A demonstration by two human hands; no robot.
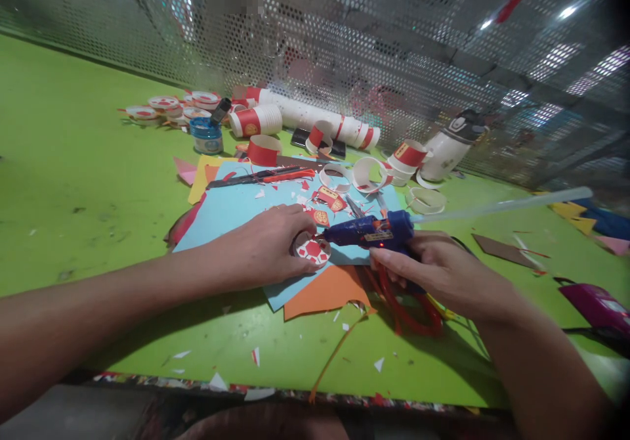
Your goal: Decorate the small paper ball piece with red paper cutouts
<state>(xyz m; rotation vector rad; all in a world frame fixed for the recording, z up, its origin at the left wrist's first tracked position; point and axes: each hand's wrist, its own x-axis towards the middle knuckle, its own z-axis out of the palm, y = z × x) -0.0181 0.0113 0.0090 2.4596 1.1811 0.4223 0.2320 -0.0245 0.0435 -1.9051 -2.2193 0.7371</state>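
Note:
My left hand is closed on a small round white disc with red shapes on its face, thumb on the near side and fingers on the far side. My right hand grips a blue hot glue gun, whose nozzle points left at the disc's upper edge. A long clear glue stick juts from the gun's back end. Below the right hand, red-handled scissors lie partly hidden. Light blue paper and a torn orange sheet lie beneath the hands.
Several cut cup rings and red paper scraps lie beyond the hands. Further back are stacked paper cups, a blue jar, several decorated discs and a white bottle. Perforated metal mesh borders the green table.

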